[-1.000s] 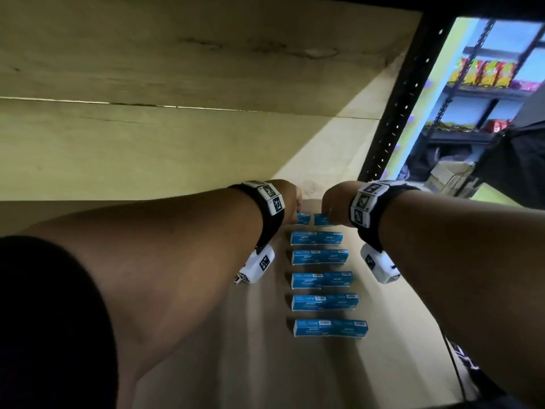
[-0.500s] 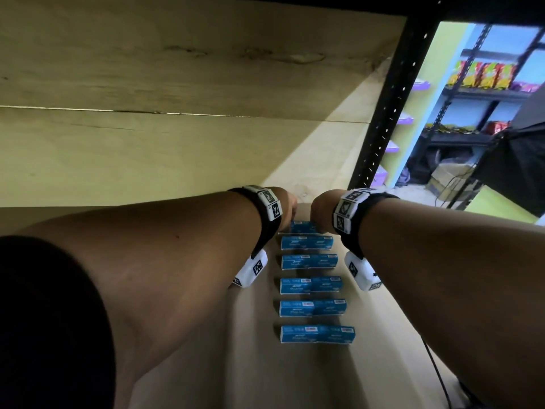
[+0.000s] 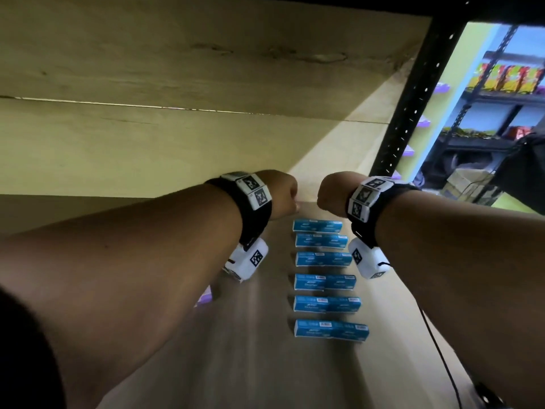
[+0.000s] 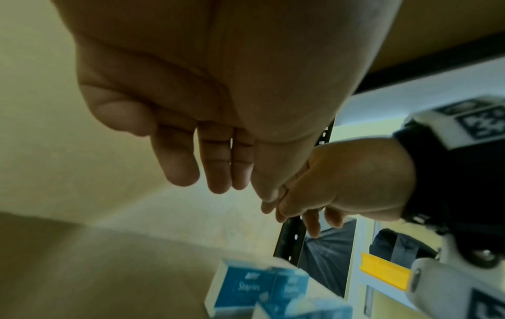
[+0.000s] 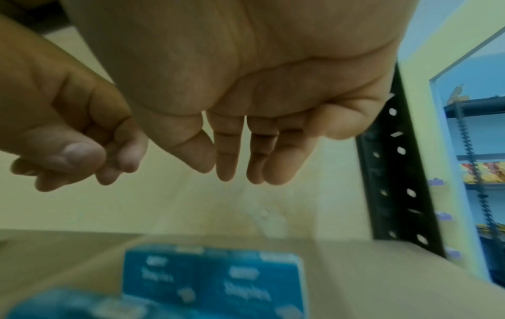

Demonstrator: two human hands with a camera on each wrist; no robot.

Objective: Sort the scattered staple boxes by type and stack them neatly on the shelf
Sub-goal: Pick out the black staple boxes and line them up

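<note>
Shelf board (image 3: 236, 364), pale wood, lit dimly, with a wooden back panel (image 3: 147, 149) behind it and the underside of another board above.

Left forearm enters from the lower left; a black wrist strap (image 3: 250, 208) with white tag blocks sits on it. Left hand (image 3: 280, 194) hangs above the far end of the shelf, fingers (image 4: 177, 155) hanging down, loosely extended and close together, holding nothing; the thumb lies beside them, close against the right hand in the left wrist view.

Purple object (image 3: 205, 298), partly hidden under the left forearm; cannot tell what it is.

Staple boxes (image 3: 324, 281): 6 rows of blue boxes in a single column on the board between the 2 forearms, each row 2 boxes end to end, rows apart from one another. Farthest row (image 3: 317, 226) lies just below and nearer than both hands, touching neither. Lettering reads "Staples" in the wrist views (image 5: 213, 278).

Right hand (image 3: 333, 193), just beside the left, at the same height. Fingers (image 5: 226, 155) hang down, loosely straight, holding nothing. Right wrist strap (image 3: 371, 208) matches the left one.

Black perforated upright (image 3: 413, 101) at the right end of the shelf. Beyond it, more shelving (image 3: 501, 95) with coloured packets, and a cardboard box (image 3: 466, 181) on the floor.
</note>
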